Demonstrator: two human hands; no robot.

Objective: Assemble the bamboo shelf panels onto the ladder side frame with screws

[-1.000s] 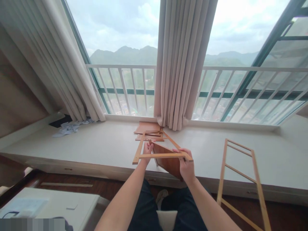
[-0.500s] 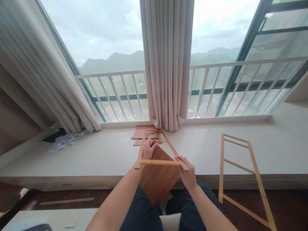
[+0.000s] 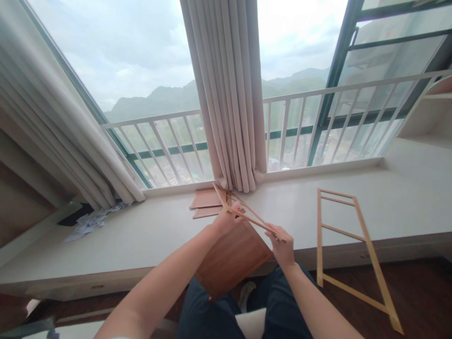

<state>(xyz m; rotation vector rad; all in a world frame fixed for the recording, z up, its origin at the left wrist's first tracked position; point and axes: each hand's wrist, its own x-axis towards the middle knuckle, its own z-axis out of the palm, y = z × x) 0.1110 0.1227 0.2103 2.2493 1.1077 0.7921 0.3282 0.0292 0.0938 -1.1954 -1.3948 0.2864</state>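
In the head view, a light wooden frame [image 3: 253, 221] is held up in front of me, tilted so that it shows nearly edge-on. My left hand [image 3: 229, 217] is closed around its left side. The frame's right corner is gripped by my right hand [image 3: 283, 245]. Below the frame, a brown wooden panel [image 3: 231, 259] slants down over my lap, its upper edge close under both hands. Whether my fingers also touch this panel is hidden. Behind my left hand, smaller brown panels [image 3: 207, 198] lie on the white ledge.
Another light wooden frame [image 3: 319, 245] leans against the white ledge [image 3: 162, 235] on the right, its feet on the dark floor. Crumpled paper [image 3: 86, 223] and a black item lie at the left. Curtains [image 3: 229, 94] hang before the railed window.
The held frame has turned from facing me to nearly edge-on, its near bar now slanting down to the right. My left hand has shifted right. The whole view has tilted and swung slightly.
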